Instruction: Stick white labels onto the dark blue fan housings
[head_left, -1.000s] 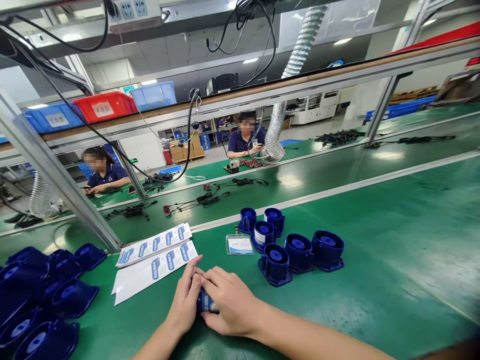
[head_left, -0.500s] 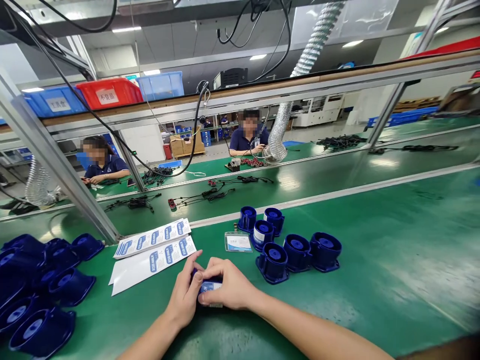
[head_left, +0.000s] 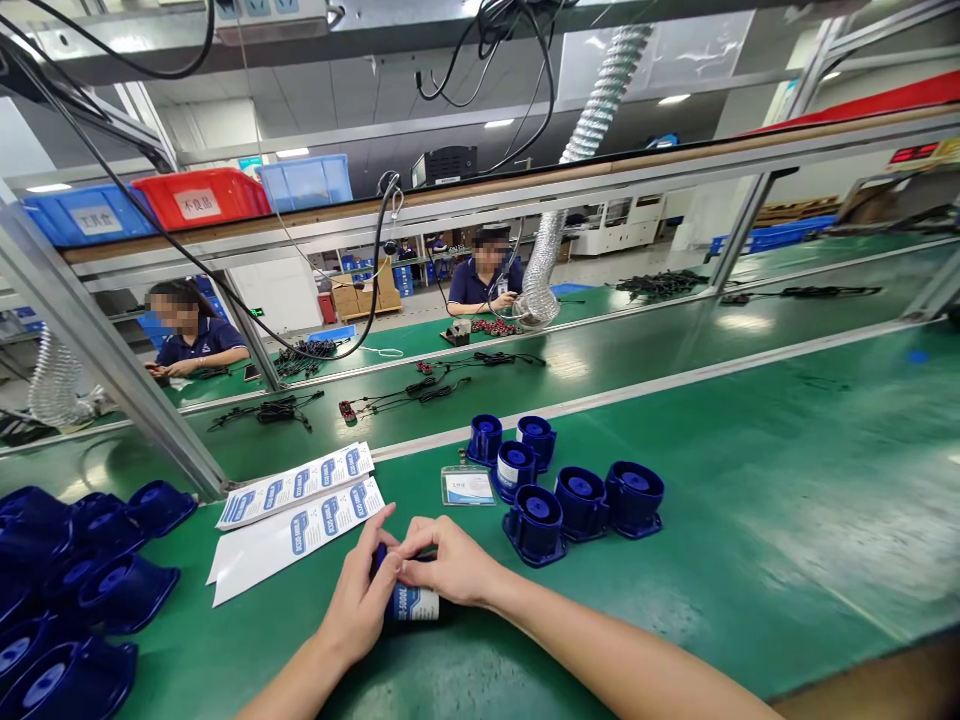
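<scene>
A dark blue plastic housing [head_left: 381,556] with a white and blue label [head_left: 417,603] on its side lies on the green bench in front of me. My left hand [head_left: 358,592] is wrapped round its left side, index finger stretched along it. From the right, my right hand [head_left: 456,565] closes its thumb and fingers at the label's upper edge; the fingertips partly hide the housing. Just beyond my hands are sheets of labels [head_left: 296,535] in the same blue and white print.
Several blue housings [head_left: 581,500] stand right of a badge in a clear holder [head_left: 466,487]. More housings [head_left: 124,590] crowd the left side. A metal post [head_left: 142,370] rises at the left. Across the bench, two people [head_left: 480,280] sit among cables.
The right thumb has moved up off the label's face, so more of its print shows. The left hand keeps holding the housing. The whole view has shifted slightly.
</scene>
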